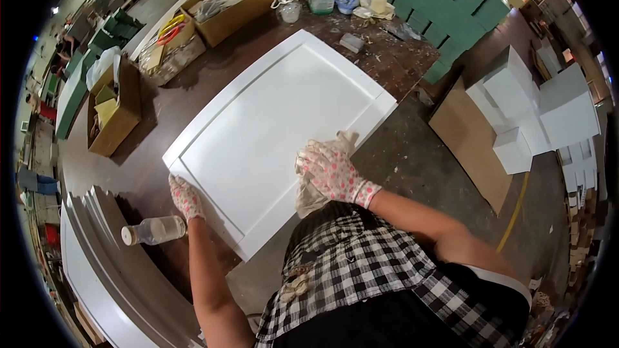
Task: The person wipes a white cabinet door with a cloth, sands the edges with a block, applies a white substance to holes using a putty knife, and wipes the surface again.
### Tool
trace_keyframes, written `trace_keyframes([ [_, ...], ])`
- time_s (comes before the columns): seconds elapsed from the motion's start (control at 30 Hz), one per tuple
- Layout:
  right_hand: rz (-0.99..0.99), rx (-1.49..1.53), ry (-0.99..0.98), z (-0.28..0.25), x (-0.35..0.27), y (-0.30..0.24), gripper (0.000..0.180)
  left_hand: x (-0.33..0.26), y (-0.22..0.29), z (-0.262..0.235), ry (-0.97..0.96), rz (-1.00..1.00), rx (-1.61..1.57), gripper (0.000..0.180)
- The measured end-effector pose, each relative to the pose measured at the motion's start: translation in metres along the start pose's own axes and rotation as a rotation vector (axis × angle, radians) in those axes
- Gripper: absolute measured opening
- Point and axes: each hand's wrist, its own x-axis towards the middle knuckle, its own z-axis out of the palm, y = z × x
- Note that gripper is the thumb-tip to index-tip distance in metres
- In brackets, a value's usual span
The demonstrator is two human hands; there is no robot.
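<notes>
Looking down in the head view, one sees a white panel point(245, 113) lying on the brown worktop point(158, 130), its near long side at or past the worktop's edge, with floor point(396, 154) beyond. The gloved right hand point(327, 169) lies over a cloth point(311, 200) at the panel's near side, fingers together on top; whether they pinch the cloth is hidden. The gloved left hand point(186, 198) is at the left edge, fingers close together, thumb hidden, so I cannot tell if they clamp it. To wipe well, I would keep the pressure even, follow the raised border point(267, 227) lengthwise, work a clean fold into its inner corners, and hold the left edge firmly so the panel cannot slide toward the clear bottle point(160, 230) nearby.
</notes>
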Motion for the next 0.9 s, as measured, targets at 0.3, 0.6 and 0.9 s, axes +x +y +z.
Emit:
trace_keyframes([
  [0.3,-0.398,-1.831,0.368,-0.173,0.034,-0.185,0.025,0.001,-0.001,-0.008,0.049,-0.045,0.102,0.041],
  [0.6,-0.775,-1.508,-0.021,-0.179,0.050,-0.201,0.029,0.016,-0.042,-0.025,0.099,-0.237,0.488,0.043],
  [0.9,-0.615,-1.609,-0.152,-0.188,0.044,-0.216,0.028,-0.110,0.231,0.140,-0.301,0.565,0.174,0.052],
])
